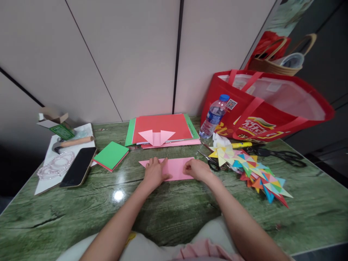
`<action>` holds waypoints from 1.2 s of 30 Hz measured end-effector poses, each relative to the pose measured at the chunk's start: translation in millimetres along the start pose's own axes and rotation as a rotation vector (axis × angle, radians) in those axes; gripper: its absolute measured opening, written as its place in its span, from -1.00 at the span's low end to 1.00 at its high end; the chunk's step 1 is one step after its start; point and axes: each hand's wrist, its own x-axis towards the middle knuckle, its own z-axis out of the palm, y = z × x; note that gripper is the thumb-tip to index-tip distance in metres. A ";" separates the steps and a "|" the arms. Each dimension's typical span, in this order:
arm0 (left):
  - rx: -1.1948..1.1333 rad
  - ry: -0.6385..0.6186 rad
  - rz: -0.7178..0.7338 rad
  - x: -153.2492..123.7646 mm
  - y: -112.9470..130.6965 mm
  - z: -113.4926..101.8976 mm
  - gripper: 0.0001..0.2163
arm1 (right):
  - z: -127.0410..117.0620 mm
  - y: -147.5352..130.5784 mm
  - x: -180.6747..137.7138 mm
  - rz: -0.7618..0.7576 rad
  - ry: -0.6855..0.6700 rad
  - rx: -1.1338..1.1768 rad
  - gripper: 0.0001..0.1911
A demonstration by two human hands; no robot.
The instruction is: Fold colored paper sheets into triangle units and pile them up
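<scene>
A long strip of folded pink paper [175,170] lies on the green table in front of me, its left end running to a point. My left hand [154,170] rests on the left part of the strip, fingers spread and pressing it down. At the other end, my right hand [196,169] has its thumb and fingers pinched together at the paper's right side. Just beyond, a folded pink paper piece with two pointed flaps [156,138] sits on a stack of red and green sheets [163,123].
Left: green square papers [111,155], a phone [78,167], a hammer [73,142], a beaded string [56,165], a small box [58,127]. Right: scissors [213,164], a colourful folded-paper chain [252,170], black-handled scissors [282,155], a water bottle [213,117], a red bag [244,108].
</scene>
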 end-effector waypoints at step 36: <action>-0.107 0.928 0.784 -33.8 5.6 -11.7 -0.95 | 28.6 3.3 18.9 -0.352 0.561 1.044 -0.76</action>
